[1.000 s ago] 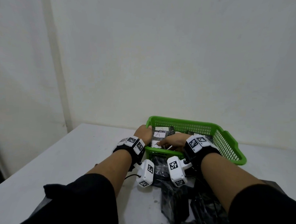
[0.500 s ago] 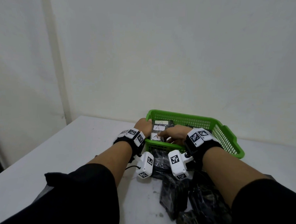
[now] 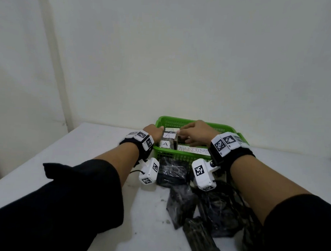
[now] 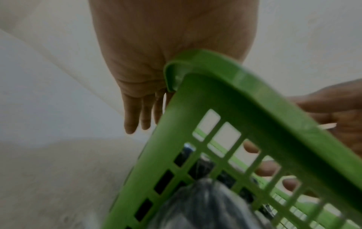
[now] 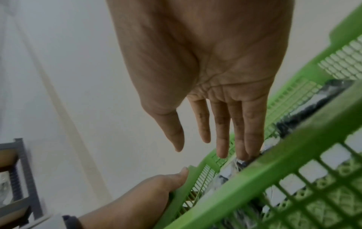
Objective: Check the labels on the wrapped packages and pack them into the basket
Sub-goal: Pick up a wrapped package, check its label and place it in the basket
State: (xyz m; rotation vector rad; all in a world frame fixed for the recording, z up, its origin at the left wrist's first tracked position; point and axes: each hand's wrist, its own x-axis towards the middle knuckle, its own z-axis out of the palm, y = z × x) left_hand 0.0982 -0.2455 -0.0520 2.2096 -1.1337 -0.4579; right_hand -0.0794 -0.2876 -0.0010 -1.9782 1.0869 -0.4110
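Observation:
A green basket stands on the white table near the wall and holds several black wrapped packages. Two of them show white labels marked "A". A long label reading "ABNORMA…" lies against the near wall. My left hand rests on the basket's near left corner, thumb along the rim, fingers straight down outside. My right hand reaches over the basket, and its straight fingers touch a wrapped package inside.
Several loose black wrapped packages lie on the table between the basket and me. The wall rises just behind the basket. The table's left edge runs diagonally. A grey shelf shows at the far left.
My right hand has shifted right and farther back in the basket, uncovering the near "A" label and the long label. My left hand stays on the corner. The head view has tilted.

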